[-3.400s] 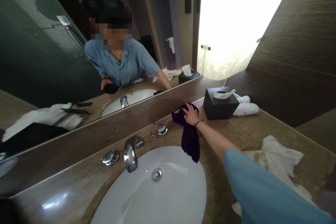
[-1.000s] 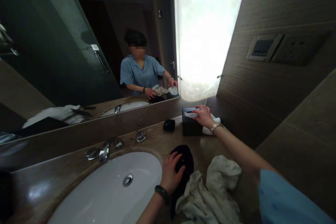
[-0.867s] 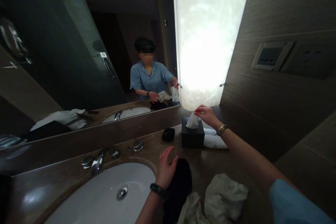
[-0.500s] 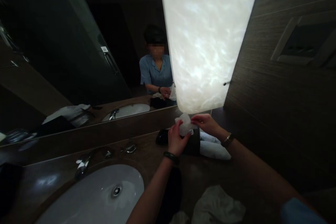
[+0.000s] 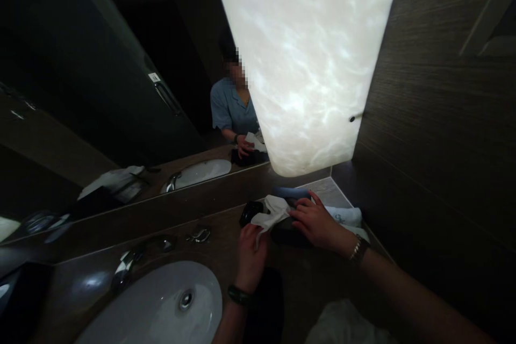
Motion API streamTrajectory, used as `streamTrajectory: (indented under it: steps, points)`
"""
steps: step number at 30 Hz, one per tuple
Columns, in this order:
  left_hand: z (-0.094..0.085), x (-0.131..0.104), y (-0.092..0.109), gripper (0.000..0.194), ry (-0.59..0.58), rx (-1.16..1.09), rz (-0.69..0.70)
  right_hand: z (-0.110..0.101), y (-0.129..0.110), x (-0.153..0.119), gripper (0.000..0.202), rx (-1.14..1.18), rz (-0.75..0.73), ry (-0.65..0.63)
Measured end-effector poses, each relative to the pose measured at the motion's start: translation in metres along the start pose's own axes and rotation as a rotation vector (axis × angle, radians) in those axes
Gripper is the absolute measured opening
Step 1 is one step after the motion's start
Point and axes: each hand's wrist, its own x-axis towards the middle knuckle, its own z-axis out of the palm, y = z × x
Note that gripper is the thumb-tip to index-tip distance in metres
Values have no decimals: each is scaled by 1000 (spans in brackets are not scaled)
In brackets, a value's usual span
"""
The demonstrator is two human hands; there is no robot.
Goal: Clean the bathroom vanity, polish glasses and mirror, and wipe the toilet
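A white tissue (image 5: 274, 209) stands creased above a dark box (image 5: 292, 235) on the counter. My left hand (image 5: 252, 260), at the box's left, pinches the tissue's lower corner, which hangs past my fingers. My right hand (image 5: 318, 221) lies over the right part of the box with its fingers spread. Its fingertips reach the tissue's right edge; I cannot tell whether they press on it. Behind the box shows a blue-grey strip (image 5: 292, 192), and a shiny black object (image 5: 250, 214) sits by its left end. The box's top is partly hidden by my hand.
A white sink (image 5: 161, 306) with a chrome faucet (image 5: 124, 269) lies to the left. Rolled white towels (image 5: 344, 216) are at the right by the wall. Crumpled white cloth (image 5: 349, 325) lies in front. A mirror and a lit panel (image 5: 310, 64) rise behind.
My left hand has moved down and left with the tissue's corner. My right hand has come down from the tissue onto the box, its fingers spreading. The tissue is now less bunched.
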Motion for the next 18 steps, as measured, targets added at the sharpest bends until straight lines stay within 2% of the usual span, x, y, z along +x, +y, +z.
streamTrajectory:
  steps: [2,4,8,10,11,13,15,17,18]
  points:
    - [-1,-2,12,34,2,7,5,4,-1,1,22,-9,3,22]
    - [-1,10,25,37,6,-32,-7,5,1,5,19,-18,2,41]
    - [0,68,51,42,-60,-257,-44,0,7,17,14,-87,0,-19]
    - [-5,100,66,34,-50,-369,-45,-7,9,18,13,-103,6,-28]
    - [-9,113,74,25,-11,-412,-31,-10,9,17,12,-100,16,18]
    - [-20,129,90,12,83,-514,-5,-18,8,15,10,-65,50,219]
    - [-33,133,106,13,88,-654,-52,-21,2,15,18,7,65,417]
    - [-45,130,120,19,16,-788,-166,-18,-8,18,31,33,39,461]
    - [-51,128,125,21,-10,-837,-224,-14,-13,20,34,12,22,409]
